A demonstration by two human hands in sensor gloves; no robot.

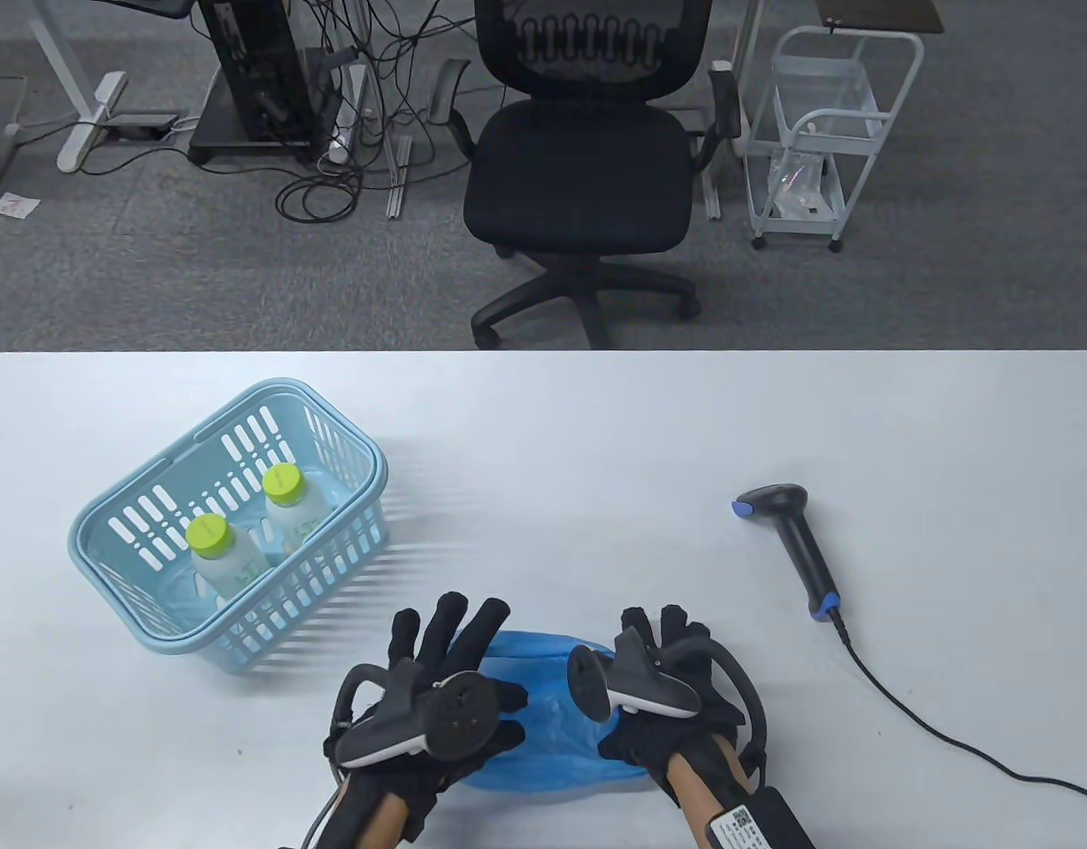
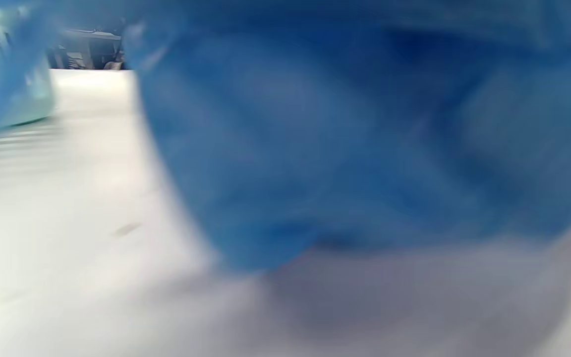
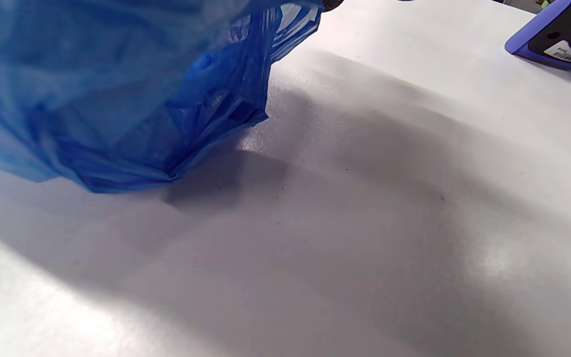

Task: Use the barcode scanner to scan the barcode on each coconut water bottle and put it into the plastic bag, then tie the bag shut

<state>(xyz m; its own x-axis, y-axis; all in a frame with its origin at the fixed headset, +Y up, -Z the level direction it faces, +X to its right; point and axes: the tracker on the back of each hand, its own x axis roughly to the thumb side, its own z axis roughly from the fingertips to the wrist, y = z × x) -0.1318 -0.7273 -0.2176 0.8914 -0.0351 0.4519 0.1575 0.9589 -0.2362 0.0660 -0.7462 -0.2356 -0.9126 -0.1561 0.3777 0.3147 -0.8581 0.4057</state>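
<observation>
So both hands are on the thin blue plastic bag (image 1: 543, 707) at the bottom centre of the table view. The left hand (image 1: 441, 699) has its fingers (image 1: 446, 623) spread out straight and laid flat over the bag's left edge, pressing rather than gripping. The right hand (image 1: 676, 699) sits on the bag's right edge, fingers (image 1: 676, 623) bent down toward the film; whether they actually pinch it I honestly can't tell, the tracker's in the way.

The bag looks super light, floppy and crinkly. In the right wrist view it's bunched into folds (image 3: 132, 99) just above the white tabletop (image 3: 365, 223). I'd guess it slides and clings to itself, so best to pinch the rim on both sides and pull the mouth apart.

Further out: two white coconut water bottles with lime-green caps, one (image 1: 220, 557) and the other (image 1: 291, 508), stand in the light blue slotted plastic basket (image 1: 110, 531) at centre left. Rigid, probably heavyish, smooth. Grab them round the body below the cap. The black handheld barcode scanner with blue trim (image 1: 791, 544) lies untouched at centre right, cable trailing off.
</observation>
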